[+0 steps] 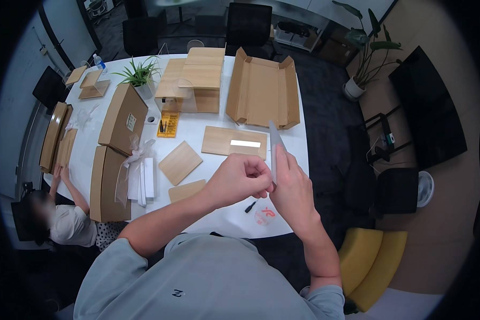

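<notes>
My right hand (pixel 293 189) grips a thin, pale grey panel (pixel 275 143), held upright and seen almost edge-on. Close beside the panel's lower part, my left hand (pixel 240 178) is closed with thumb and fingertips pinched together. What the left fingers hold, if anything, is too small to make out. Below both hands, a small black screwdriver (pixel 249 207) lies on the white table, next to a clear piece with red print (pixel 265 215). Just beyond the hands lies a wood-grain board (pixel 213 140) bearing a white strip (pixel 245 143). Two smaller wood-grain boards (pixel 181 163) (pixel 186 190) rest to the left.
An open cardboard box (pixel 264 88) and a wood-grain shelf unit (pixel 202 69) stand at the back. Tall cardboard (pixel 117 120) and white wrapped pieces (pixel 142 181) occupy the left. A yellow tool card (pixel 168 125) lies near a potted plant (pixel 138 74). Another person (pixel 72 210) works far left.
</notes>
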The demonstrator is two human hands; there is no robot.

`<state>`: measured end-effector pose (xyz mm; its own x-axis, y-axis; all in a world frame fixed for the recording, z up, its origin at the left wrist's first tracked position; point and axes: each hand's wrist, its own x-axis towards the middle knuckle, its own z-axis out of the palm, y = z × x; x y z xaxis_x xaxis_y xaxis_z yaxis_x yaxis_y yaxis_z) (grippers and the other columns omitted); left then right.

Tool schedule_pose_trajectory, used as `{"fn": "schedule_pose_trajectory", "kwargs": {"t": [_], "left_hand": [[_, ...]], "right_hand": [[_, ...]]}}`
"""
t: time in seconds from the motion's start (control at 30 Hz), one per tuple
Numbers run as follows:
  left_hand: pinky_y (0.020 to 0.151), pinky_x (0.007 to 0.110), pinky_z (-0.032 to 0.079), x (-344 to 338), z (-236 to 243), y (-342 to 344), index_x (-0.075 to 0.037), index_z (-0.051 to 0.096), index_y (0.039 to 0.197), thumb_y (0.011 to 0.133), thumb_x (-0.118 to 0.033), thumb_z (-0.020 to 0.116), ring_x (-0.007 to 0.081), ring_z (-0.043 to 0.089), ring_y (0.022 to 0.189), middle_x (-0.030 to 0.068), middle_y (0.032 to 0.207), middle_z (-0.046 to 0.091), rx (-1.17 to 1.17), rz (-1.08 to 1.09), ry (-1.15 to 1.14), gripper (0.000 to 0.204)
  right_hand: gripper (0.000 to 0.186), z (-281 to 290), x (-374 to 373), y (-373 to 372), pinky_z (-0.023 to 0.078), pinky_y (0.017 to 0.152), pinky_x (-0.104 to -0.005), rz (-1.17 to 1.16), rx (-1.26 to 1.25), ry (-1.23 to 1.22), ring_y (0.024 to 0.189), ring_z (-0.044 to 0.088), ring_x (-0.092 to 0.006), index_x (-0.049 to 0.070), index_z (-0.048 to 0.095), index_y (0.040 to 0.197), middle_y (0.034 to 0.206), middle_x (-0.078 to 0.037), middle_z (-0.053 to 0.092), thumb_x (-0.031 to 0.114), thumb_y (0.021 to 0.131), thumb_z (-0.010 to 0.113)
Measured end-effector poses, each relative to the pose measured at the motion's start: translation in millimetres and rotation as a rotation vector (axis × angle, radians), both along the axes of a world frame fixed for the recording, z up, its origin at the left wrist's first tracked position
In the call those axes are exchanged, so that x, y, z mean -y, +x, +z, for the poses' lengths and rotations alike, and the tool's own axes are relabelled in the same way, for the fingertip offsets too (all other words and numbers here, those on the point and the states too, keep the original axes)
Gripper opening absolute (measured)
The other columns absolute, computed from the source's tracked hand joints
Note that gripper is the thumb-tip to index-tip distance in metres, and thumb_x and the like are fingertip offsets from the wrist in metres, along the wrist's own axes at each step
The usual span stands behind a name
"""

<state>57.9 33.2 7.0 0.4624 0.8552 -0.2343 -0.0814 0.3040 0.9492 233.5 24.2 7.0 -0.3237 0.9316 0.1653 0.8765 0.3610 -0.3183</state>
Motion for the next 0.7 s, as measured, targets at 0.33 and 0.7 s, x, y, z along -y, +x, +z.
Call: {"fn": "schedule_pose_trajectory", "kwargs": {"t": [0.33, 0.7], "left_hand": [[0.065, 0.025, 0.054, -0.6, -5.2, -0.3, -0.005, 0.063, 0.082, 0.091, -0.015, 0.065, 0.0100, 0.063, 0.065, 0.0059, 0.077, 0.068, 0.133, -0.009, -0.105, 0.014], [0.069, 0.026, 0.056, 2.1, -3.6, 0.0, -0.004, 0.063, 0.089, 0.093, -0.017, 0.063, 0.0110, 0.066, 0.070, 0.0080, 0.082, 0.071, 0.130, 0.001, -0.108, 0.013]], "right_hand": [[0.077, 1.7, 2.5, -0.5, 0.059, 0.078, -0.0447, 0.034, -0.024, -0.007, 0.100, 0.067, -0.0407, -0.009, 0.042, 0.137, 0.121, -0.025, 0.059, -0.006, 0.067, 0.074], [0.076, -1.7, 1.3, 1.5, 0.058, 0.075, -0.0442, 0.099, -0.136, -0.107, 0.091, 0.069, -0.0403, -0.009, 0.041, 0.139, 0.116, -0.026, 0.061, -0.001, 0.072, 0.074]]}}
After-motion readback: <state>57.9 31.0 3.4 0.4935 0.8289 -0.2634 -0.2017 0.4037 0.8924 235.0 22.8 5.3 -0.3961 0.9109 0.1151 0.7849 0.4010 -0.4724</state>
